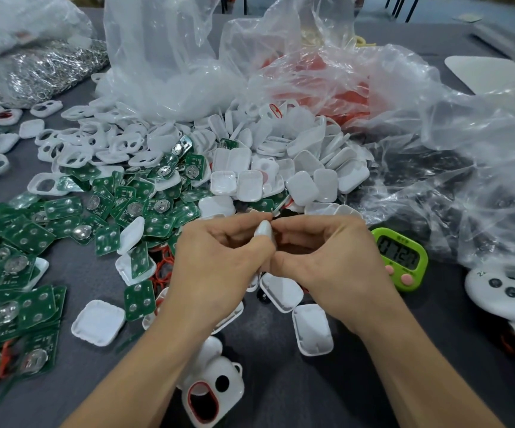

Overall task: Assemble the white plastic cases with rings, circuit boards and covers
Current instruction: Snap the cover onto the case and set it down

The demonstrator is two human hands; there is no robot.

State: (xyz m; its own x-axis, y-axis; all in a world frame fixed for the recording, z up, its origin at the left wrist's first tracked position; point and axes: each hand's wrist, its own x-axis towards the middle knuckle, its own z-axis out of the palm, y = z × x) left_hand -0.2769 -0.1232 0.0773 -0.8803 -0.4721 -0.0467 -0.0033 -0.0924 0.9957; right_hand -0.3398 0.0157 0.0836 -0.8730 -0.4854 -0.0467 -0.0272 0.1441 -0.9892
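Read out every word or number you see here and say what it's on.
"07 57", as best it reads, on the green timer display.
Small characters above those digits: too blurred to read.
Ink mark on the white controller-shaped object: unreadable.
Print on the green circuit boards: too small.

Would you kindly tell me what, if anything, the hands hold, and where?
The left hand and right hand pinch a white plastic piece by its hidden lower part; its top shows.

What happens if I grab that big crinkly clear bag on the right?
The clear bag would probably crumple and flop, since it lies in loose wrinkled folds. It looks thin and see-through, so likely very light and slippery.
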